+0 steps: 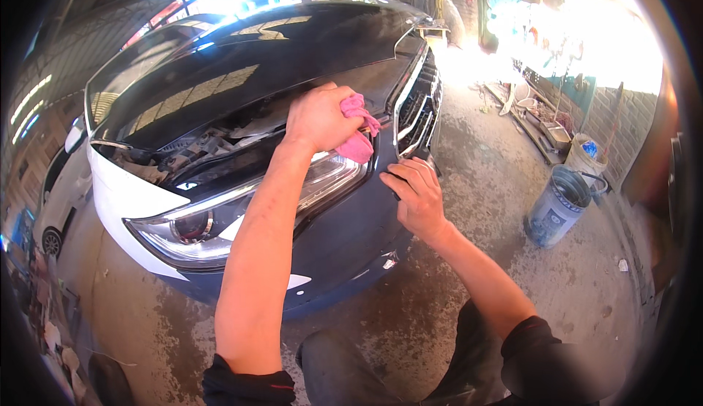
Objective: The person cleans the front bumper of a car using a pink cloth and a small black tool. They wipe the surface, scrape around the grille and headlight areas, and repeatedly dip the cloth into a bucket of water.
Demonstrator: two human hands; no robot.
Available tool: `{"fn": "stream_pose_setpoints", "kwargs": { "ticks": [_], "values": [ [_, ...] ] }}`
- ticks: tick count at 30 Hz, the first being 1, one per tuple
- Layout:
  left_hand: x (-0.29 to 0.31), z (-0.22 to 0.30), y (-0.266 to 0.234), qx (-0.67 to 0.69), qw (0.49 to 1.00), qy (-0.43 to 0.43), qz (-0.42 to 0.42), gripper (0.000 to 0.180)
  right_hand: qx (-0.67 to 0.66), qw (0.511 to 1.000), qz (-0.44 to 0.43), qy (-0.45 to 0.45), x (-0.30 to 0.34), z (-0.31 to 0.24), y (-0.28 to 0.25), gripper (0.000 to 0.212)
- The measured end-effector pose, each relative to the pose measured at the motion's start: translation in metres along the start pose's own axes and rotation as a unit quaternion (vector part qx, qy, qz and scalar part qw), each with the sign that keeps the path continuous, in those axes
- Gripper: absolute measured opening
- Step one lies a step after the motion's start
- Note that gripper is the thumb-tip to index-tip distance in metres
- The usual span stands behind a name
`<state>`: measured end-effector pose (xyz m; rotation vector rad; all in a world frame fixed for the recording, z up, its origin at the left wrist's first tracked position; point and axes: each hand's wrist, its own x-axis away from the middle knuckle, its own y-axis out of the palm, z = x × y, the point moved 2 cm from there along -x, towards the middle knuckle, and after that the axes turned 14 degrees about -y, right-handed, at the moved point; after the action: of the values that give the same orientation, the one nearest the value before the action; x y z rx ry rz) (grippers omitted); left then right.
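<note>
Fingers of the left hand curl around a crumpled, soft pink cloth, whose folds spill over the inner end of the long, clear-lensed headlight; the lamp stretches toward eight o'clock from it. Bunching it so probably keeps padding between skin and bodywork. Toward five o'clock from the cloth, the right hand bends its fingers beside a small black piece, mostly hidden; whether they grasp it, I cannot tell. That crooked pose likely suits the corner where the matte dark-grey bumper meets the black-and-chrome slatted grille. At three o'clock from the right hand, a blue cylindrical bucket stands on the floor, apparently placed clear of the car.
</note>
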<state>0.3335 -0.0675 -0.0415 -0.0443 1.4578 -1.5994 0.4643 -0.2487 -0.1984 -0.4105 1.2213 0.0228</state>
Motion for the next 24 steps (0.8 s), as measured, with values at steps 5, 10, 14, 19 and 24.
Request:
{"fn": "stream_pose_setpoints", "kwargs": {
  "ticks": [5,10,14,19,24],
  "values": [
    [0.000,-0.004,0.010,0.006,0.999,0.014,0.029,0.035,-0.033,0.995,-0.085,-0.049,0.020,0.006,0.023,0.041],
    [-0.002,-0.003,0.002,0.001,0.999,0.019,0.031,0.035,-0.074,0.997,-0.032,0.012,0.015,-0.002,0.034,0.039],
    [-0.004,-0.001,0.005,-0.006,0.999,0.023,0.026,0.035,-0.064,0.995,0.038,0.065,0.009,-0.020,0.048,0.031],
    [0.000,-0.002,0.004,-0.001,1.000,0.014,-0.001,0.037,-0.093,0.993,0.049,0.062,-0.006,-0.075,0.061,0.026],
    [0.001,0.000,0.002,0.003,0.999,0.036,0.017,0.035,-0.086,0.996,0.004,0.025,-0.028,-0.141,0.079,0.031]
  ]
}}
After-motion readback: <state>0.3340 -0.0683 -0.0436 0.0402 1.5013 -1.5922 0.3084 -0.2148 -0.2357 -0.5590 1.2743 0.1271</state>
